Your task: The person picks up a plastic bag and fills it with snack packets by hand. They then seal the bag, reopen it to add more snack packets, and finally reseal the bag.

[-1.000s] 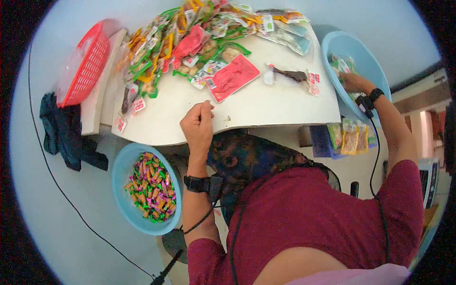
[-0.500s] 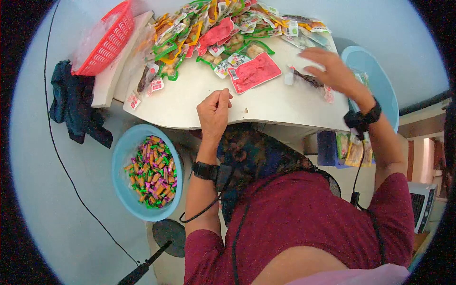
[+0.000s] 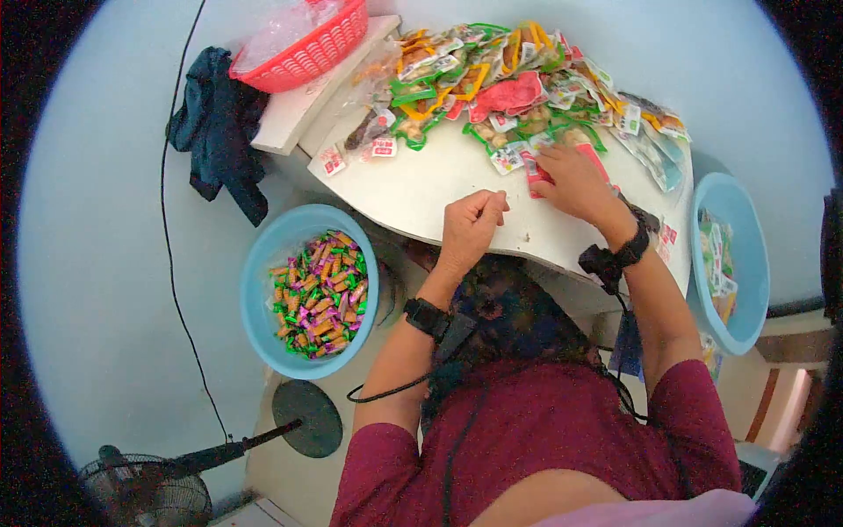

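Note:
My left hand (image 3: 471, 227) is closed in a loose fist above the front edge of the white table (image 3: 404, 189), with nothing visible in it. My right hand (image 3: 572, 182) lies over a flat red packet (image 3: 594, 161), its fingers at the packet's left part and covering much of it. Whether the fingers grip the packet is hard to make out. Behind both hands spreads a heap of clear, green-edged and yellow-edged food packets (image 3: 487, 75), with another red packet (image 3: 507, 95) on top. A dark-filled packet (image 3: 644, 215) is partly hidden behind my right wrist.
A blue tub of wrapped sweets (image 3: 250, 294) stands below the table at the left. Another blue tub (image 3: 757, 263) with packets is at the right. A red basket (image 3: 307, 63), dark cloth (image 3: 211, 123) and fan (image 3: 149, 492) are also at the left.
My right hand has moved left from above the dark-filled packet to the flat red packet. My left hand remains closed near the table edge. The view has shifted, showing more of the fan.

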Available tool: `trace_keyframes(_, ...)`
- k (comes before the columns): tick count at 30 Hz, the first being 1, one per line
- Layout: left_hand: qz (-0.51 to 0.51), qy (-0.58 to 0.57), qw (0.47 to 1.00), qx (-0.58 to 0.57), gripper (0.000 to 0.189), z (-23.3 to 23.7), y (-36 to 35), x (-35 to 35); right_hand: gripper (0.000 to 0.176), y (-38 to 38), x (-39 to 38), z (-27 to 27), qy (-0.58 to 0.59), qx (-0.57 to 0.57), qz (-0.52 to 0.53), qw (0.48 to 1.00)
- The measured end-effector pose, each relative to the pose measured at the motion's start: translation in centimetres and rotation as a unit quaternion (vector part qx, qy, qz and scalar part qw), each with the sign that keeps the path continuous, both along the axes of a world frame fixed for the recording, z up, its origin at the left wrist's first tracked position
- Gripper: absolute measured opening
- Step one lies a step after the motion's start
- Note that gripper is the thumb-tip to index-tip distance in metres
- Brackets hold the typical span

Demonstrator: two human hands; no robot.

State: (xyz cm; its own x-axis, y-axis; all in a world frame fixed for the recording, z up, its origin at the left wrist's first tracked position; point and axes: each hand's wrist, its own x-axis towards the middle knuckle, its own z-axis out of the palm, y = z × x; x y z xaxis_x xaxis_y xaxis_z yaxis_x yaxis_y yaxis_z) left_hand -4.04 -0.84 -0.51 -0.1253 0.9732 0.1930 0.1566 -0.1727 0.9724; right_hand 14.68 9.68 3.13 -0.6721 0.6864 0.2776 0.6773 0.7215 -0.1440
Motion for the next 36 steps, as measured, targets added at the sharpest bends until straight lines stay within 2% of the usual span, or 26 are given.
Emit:
trace_keyframes(1, 0.002, 0.001, 1.000, 0.006, 0.031, 0.0, 0.0, 0.1, 0.032, 0.5, 0.4, -0.1, 0.006, 0.017, 0.006, 1.000)
trace_keyframes(3, -0.005, -0.005, 1.000, 0.007, 0.029, 0.0, 0.2, 0.0, 0.031, 1.3, 1.1, 0.2, -0.010, -0.025, -0.022, 0.999)
trace_keyframes(4, -0.014, -0.022, 0.999, -0.020, 0.028, 0.2, 0.2, -0.2, 0.031, 1.7, 1.6, 0.3, -0.018, -0.047, -0.036, 0.998)
trace_keyframes(5, -0.023, -0.040, 0.998, -0.047, 0.027, 0.5, 0.2, -0.4, 0.028, 2.6, 2.1, -0.5, -0.030, -0.002, -0.048, 0.998)
trace_keyframes(6, -0.031, -0.059, 0.995, -0.073, 0.025, 1.0, 0.3, -0.7, 0.027, 2.5, 1.8, -0.1, -0.031, -0.019, -0.093, 0.995)
trace_keyframes(8, 0.033, -0.002, 0.999, -0.025, 0.021, 1.5, 1.0, -2.0, 0.026, 2.1, 1.2, 0.8, -0.033, -0.052, -0.183, 0.981)
trace_keyframes(10, 0.097, 0.077, 0.992, 0.024, 0.016, 2.3, 2.0, -4.6, 0.027, 2.1, 0.7, 0.5, -0.031, -0.031, -0.181, 0.982)
trace_keyframes(11, 0.109, 0.029, 0.993, 0.031, 0.016, 3.0, 2.3, -6.0, 0.027, 1.9, 0.5, 0.3, -0.030, -0.022, -0.180, 0.983)
trace_keyframes(14, 0.217, 0.151, 0.961, 0.080, 0.017, 4.6, 3.8, -10.8, 0.028, 1.4, -0.3, 1.1, -0.034, -0.033, -0.200, 0.979)
trace_keyframes(16, 0.267, 0.164, 0.946, 0.082, 0.018, 5.4, 4.4, -13.7, 0.027, 1.8, 0.0, 0.4, -0.031, -0.017, -0.198, 0.980)
trace_keyframes(19, 0.313, 0.184, 0.930, 0.056, 0.020, 7.7, 5.0, -16.4, 0.027, 1.9, -0.1, 0.8, -0.039, -0.035, -0.192, 0.980)
trace_keyframes(22, 0.318, 0.243, 0.913, 0.080, 0.020, 11.5, 6.2, -17.9, 0.027, 1.5, 0.1, 0.9, -0.030, -0.044, -0.184, 0.982)
trace_keyframes(24, 0.305, 0.361, 0.868, 0.150, 0.019, 12.8, 8.2, -20.0, 0.028, 1.6, 0.6, 0.4, -0.014, -0.037, -0.174, 0.984)
trace_keyframes(25, 0.295, 0.415, 0.850, 0.134, 0.021, 14.1, 8.7, -19.6, 0.028, 1.6, 0.8, 0.1, -0.004, -0.032, -0.165, 0.986)
trace_keyframes(28, 0.238, 0.561, 0.793, 0.027, 0.028, 12.6, 10.9, -21.1, 0.027, 1.6, 0.9, 0.0, -0.003, -0.035, -0.152, 0.988)
trace_keyframes(29, 0.213, 0.600, 0.771, -0.007, 0.038, 11.4, 11.4, -21.4, 0.027, 1.6, 0.9, 0.2, -0.008, -0.038, -0.151, 0.988)
trace_keyframes(32, 0.194, 0.645, 0.739, -0.003, 0.044, 7.2, 12.9, -22.7, 0.026, 1.7, 0.7, -0.1, -0.020, -0.034, -0.161, 0.986)
trace_keyframes(36, 0.254, 0.594, 0.761, -0.049, 0.032, 5.8, 13.6, -22.1, 0.025, 1.8, 0.8, -0.3, -0.012, -0.024, -0.163, 0.986)
